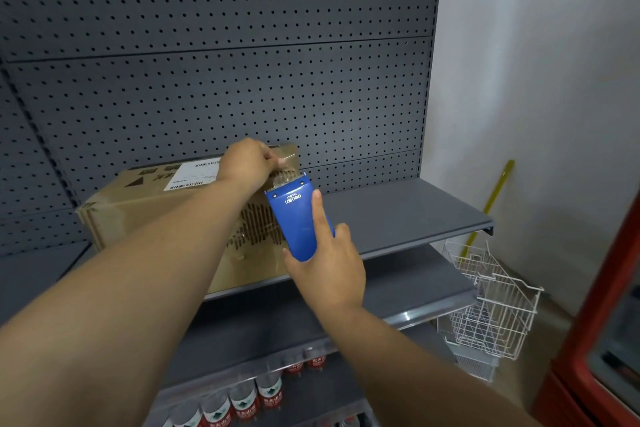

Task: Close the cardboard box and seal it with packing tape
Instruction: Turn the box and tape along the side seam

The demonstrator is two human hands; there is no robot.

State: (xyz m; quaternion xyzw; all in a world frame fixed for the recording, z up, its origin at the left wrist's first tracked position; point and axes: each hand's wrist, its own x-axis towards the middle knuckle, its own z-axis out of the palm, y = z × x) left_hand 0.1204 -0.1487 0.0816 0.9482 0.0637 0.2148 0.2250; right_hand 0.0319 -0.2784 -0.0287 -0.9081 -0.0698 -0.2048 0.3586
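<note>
Head view: your left hand (pixel 247 161) pinches tape at the cardboard box (pixel 166 215) top corner on the shelf (pixel 398 215); right hand (pixel 325 267) grips the tape dispenser (pixel 294 218). Loosen that pinch and the tape likely lifts or wrinkles.

Grey metal shelf (pixel 398 215) on a perforated back panel (pixel 242 45). Cardboard box (pixel 145 211) sits directly on it at left, flaps shut, white label on top. Right half of shelf bare.
</note>
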